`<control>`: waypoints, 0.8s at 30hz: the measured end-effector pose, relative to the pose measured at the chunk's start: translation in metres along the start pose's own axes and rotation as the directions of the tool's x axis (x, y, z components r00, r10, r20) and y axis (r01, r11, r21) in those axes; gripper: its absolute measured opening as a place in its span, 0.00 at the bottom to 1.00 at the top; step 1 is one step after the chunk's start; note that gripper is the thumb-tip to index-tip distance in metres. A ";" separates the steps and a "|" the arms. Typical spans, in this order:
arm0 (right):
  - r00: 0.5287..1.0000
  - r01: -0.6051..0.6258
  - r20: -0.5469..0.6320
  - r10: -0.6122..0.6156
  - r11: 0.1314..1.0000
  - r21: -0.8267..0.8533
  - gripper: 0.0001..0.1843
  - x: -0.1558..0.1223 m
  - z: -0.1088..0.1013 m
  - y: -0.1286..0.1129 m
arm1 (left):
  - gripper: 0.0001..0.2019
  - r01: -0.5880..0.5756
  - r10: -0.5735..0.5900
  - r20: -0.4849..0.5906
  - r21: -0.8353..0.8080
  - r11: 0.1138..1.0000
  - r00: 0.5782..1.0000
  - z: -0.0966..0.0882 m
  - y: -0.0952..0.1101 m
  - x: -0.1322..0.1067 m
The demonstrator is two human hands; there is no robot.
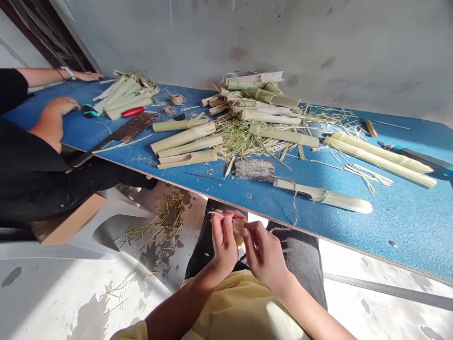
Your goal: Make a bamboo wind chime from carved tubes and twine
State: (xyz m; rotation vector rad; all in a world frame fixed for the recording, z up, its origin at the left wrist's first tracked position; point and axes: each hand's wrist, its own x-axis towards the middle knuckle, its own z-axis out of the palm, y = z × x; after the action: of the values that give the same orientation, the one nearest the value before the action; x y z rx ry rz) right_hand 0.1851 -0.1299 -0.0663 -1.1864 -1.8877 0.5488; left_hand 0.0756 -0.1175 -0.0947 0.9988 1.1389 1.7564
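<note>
You: left grip (224, 248), right grip (264, 252) pressed together, pinching pale reed piece (238, 231) at fingertips, just below near edge of blue surface (399, 226). Held close, seemingly for fine control. Twine (294, 212) hangs from edge, beside right grip.

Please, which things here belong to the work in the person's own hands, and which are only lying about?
Part of the work:
- left hand
- right hand
- small pale strip, pinched by both hands
- thin brown twine, running from the table toward the hands
- twine-bound leaf piece

Only lying about:
- sheet of sandpaper
- rusty blade
- loose dry grass on the floor
</note>
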 end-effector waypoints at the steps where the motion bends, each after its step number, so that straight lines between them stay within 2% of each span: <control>1: 1.000 -0.008 0.026 0.007 1.000 0.030 0.07 0.003 -0.001 -0.003 | 0.16 0.000 0.000 -0.009 -0.009 1.000 1.000 0.000 0.002 0.001; 6: 0.990 -0.083 0.126 0.070 0.991 0.101 0.15 0.014 -0.001 -0.011 | 0.18 -0.047 0.048 -0.062 0.008 0.999 0.997 -0.010 0.002 0.015; 9: 0.968 -0.204 0.172 0.180 0.970 0.133 0.20 0.017 0.001 -0.008 | 0.19 -0.065 0.068 -0.078 0.047 0.997 0.995 -0.016 -0.006 0.018; 12: 0.932 -0.338 0.209 0.295 0.915 0.218 0.25 0.018 0.001 -0.003 | 0.19 -0.036 0.040 -0.071 0.054 0.998 0.997 -0.021 -0.009 0.014; 16: 0.903 -0.425 0.198 0.382 0.861 0.280 0.29 0.016 -0.001 0.002 | 0.18 0.023 -0.022 -0.012 0.038 0.999 1.000 -0.022 -0.003 -0.001; 18: 0.887 -0.456 0.227 0.401 0.837 0.302 0.29 0.015 -0.001 0.002 | 0.19 0.079 -0.080 0.015 0.011 0.997 0.997 -0.019 0.000 -0.008; 21: 0.867 -0.485 0.317 0.385 0.796 0.361 0.30 0.015 -0.001 -0.002 | 0.23 0.156 -0.158 -0.045 -0.053 0.986 0.986 -0.011 0.002 -0.011; 24: 0.880 -0.443 0.343 0.329 0.831 0.338 0.30 0.019 -0.007 -0.006 | 0.25 0.137 -0.145 -0.100 -0.083 0.987 0.984 -0.004 -0.002 -0.001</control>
State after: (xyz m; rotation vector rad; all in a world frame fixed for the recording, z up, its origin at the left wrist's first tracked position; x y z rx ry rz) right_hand 0.1831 -0.1162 -0.0500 -1.2599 -1.6263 1.3278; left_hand 0.0725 -0.1187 -0.0979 0.7683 1.1708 1.7421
